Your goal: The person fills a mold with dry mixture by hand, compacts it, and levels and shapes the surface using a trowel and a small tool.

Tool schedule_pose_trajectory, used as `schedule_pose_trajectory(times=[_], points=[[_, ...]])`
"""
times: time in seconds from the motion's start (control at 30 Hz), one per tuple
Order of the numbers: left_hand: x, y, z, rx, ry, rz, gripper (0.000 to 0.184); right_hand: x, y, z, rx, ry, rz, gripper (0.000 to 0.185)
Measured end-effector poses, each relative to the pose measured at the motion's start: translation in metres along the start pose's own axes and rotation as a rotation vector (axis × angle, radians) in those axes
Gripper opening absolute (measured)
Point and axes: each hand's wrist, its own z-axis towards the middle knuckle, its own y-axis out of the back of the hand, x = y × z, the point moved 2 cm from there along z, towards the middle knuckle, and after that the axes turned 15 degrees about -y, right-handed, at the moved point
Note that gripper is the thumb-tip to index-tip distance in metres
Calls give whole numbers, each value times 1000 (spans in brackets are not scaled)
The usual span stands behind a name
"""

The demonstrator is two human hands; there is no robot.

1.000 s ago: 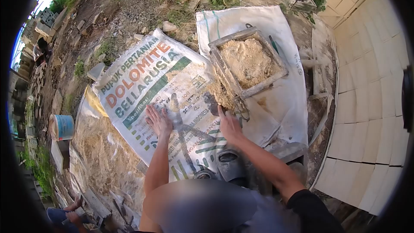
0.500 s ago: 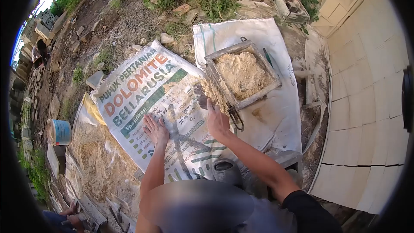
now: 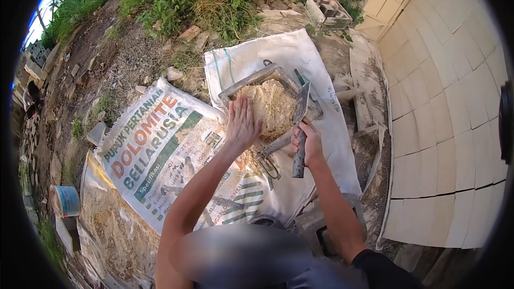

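In the head view, the work is outdoors on bumpy brown dirt [image 3: 128,43] with small stones and bits of rubble. Leafy green plants [image 3: 198,5] grow at the far side. On the right are many flat cream-coloured slabs [image 3: 439,144], set edge to edge in rows. A round blue-and-white bucket [image 3: 67,200] sits at the left.

Two sacks lie spread out on the ground. One is a white sack with big orange and green letters [image 3: 160,144], dusted with sandy crumbs. The other is a plain white sack with thin green stripes [image 3: 337,155], a bit wrinkled and stained.

On the plain sack is a square grey frame with thick, rough sides [image 3: 243,83]. Inside it is a lumpy, pale yellow, sandy heap [image 3: 276,107]. A bent metal loop [image 3: 270,168] sticks out at the near side.

The left hand [image 3: 244,124] is flat and palm down on the left part of the heap, fingers a little apart, gripping nothing that can be seen. The right hand [image 3: 311,143] is wrapped around the dark handle of a grey trowel with a flat blade [image 3: 303,101]. The blade points up and away, over the frame's right side.
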Motion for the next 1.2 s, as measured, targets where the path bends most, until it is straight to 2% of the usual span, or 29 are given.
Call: schedule_pose_trajectory(times=[0.1, 0.17, 0.23, 0.27, 0.33, 0.37, 0.43, 0.47, 0.5, 0.57, 0.6, 0.63, 0.7, 0.73, 0.77, 0.83, 0.87, 0.9, 0.93, 0.97, 1.0, 1.03, 1.07, 1.1, 1.2], points=[[-9, -10, 26, -81, -110, -166, 65, 10, 25, -3, -31, 25, 22, 32], [-22, -20, 37, -86, -174, -123, 64, 13, 31, -7, -46, 31, -26, 34], [-38, -18, 41, -67, -291, -217, 65, 13, 28, -12, -69, 59, -40, 32], [-38, -16, 43, -47, -277, -155, 63, 10, 29, -12, -65, 40, -45, 32], [-41, -31, 43, -85, -285, -165, 61, 11, 17, -10, -156, 129, -386, 33], [-33, -29, 43, -140, -304, -172, 59, 9, 3, -7, -99, 122, -402, 33], [-27, -15, 27, -139, -339, -276, 56, 7, -30, -20, -219, 785, -945, 22], [-22, -10, 9, -243, -344, -310, 52, 1, -44, -25, -187, 800, -935, 20], [-15, -2, -13, -251, -304, -296, 52, -4, -62, -33, -155, 813, -924, 19], [3, 15, -77, -189, -123, -273, 51, -33, -71, -21, -88, 456, -817, 15], [12, 21, -118, -324, 23, -328, 48, -52, -73, -12, -31, 299, -817, 14], [24, 20, -162, -347, 199, -315, 47, -71, -78, -3, 27, 281, -829, 14], [39, 15, -253, -401, 545, -242, 45, -118, -91, 0, 48, 80, -1296, 21], [40, 15, -297, -435, 714, -185, 44, -135, -118, -25, 63, 410, -1549, 25], [40, 17, -337, -457, 828, -115, 44, -159, -138, -34, 130, 414, -1567, 25], [32, 21, -410, -468, 999, -25, 45, -212, -170, -53, 433, 160, -1274, 35], [26, 24, -444, -461, 1188, 84, 49, -233, -190, -68, 487, 138, -1291, 35], [15, 25, -469, -446, 1359, 186, 53, -251, -211, -84, 620, -119, -1305, 37], [1, 17, -486, -432, 1387, 187, 53, -263, -223, -93, 730, -379, -1306, 39], [-15, 8, -501, -321, 1547, 157, 57, -273, -229, -95, 744, -397, -1317, 39], [-28, 2, -516, -206, 1694, 129, 61, -284, -236, -96, 819, -278, -1477, 39], [-38, 3, -523, -206, 1709, 138, 61, -296, -244, -94, 897, -140, -1632, 40], [-49, 0, -523, -169, 1648, 7, 63, -311, -241, -90, 951, 39, -1606, 42], [-51, -2, -519, -136, 1578, -125, 65, -313, -247, -91, 958, 38, -1612, 42], [-36, -3, -509, -206, 1666, -114, 64, -323, -258, -88, 967, -105, -1676, 44]])
